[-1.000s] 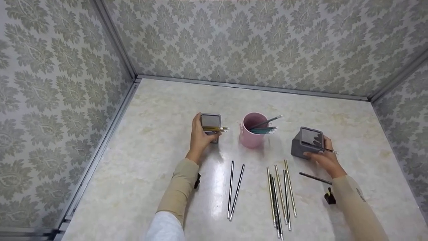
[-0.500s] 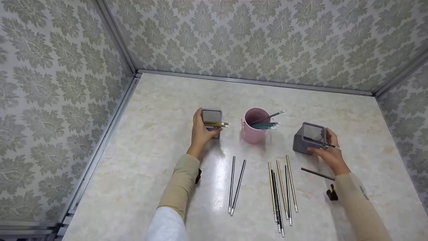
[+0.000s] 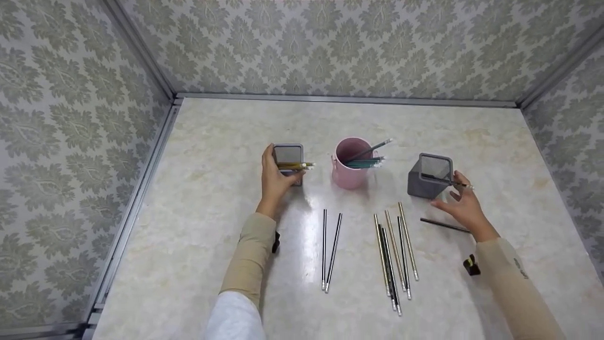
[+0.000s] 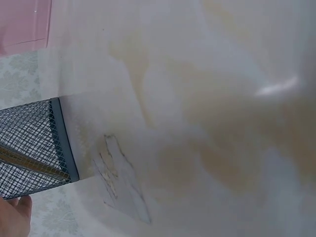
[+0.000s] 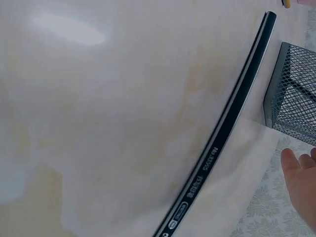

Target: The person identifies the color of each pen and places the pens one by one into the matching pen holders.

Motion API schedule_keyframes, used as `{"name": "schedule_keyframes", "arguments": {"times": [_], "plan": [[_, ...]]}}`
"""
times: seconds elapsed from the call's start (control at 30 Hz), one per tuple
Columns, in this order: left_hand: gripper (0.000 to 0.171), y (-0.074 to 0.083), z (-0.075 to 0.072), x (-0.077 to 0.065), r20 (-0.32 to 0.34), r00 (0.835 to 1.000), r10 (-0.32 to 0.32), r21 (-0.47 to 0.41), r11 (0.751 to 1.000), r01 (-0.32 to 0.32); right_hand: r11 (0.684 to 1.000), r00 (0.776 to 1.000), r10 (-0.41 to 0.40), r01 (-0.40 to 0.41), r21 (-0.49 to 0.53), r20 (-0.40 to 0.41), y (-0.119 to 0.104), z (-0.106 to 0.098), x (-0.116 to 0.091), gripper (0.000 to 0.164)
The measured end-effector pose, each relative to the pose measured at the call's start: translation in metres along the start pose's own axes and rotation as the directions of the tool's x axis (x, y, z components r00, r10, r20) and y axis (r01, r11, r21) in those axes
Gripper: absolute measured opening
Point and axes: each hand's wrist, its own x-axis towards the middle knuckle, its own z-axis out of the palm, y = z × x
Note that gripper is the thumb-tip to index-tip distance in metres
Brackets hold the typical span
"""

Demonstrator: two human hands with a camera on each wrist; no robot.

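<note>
My left hand [image 3: 274, 182] is around a grey mesh pencil holder [image 3: 289, 153], fingers on its left side and thumb across the front. Several gold pencils [image 3: 295, 166] lean out of it to the right. In the left wrist view, fingertips [image 4: 22, 205] touch the side of the mesh holder [image 4: 29, 143]. At the right, another mesh pencil holder [image 3: 422, 182] stands upright with black pencil ends leaning out. My right hand [image 3: 467, 210] is just beside it with fingers spread; the right wrist view shows a gap between the fingers [image 5: 289, 160] and the mesh wall [image 5: 296, 94].
Between the holders stands a pink bucket [image 3: 350, 174] with several teal pencils. Two black striped pencils [image 3: 330, 255] lie left of centre; several gold and black ones [image 3: 394, 259] lie at the centre right. One dark pencil [image 3: 443, 224] lies before my right hand. Patterned walls enclose the table.
My right hand has let go of the right pencil holder and drawn slightly away from it. My left hand stays at its holder. The head view has shifted a little.
</note>
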Motion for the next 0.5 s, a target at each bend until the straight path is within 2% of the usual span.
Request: {"name": "schedule_keyframes", "arguments": {"times": [0.27,0.5], "plan": [[0.107,0.0,-0.002,0.001,0.011,1.0,-0.021,-0.018,1.0,0.022,0.998,0.998,0.037,-0.035,-0.045,0.049,-0.002,0.004,-0.019,0.097],[0.106,-0.001,-0.002,-0.002,0.0,1.0,0.006,-0.031,1.0,-0.006,0.994,0.994,-0.036,0.047,-0.103,0.103,-0.002,0.016,-0.037,0.087]]}}
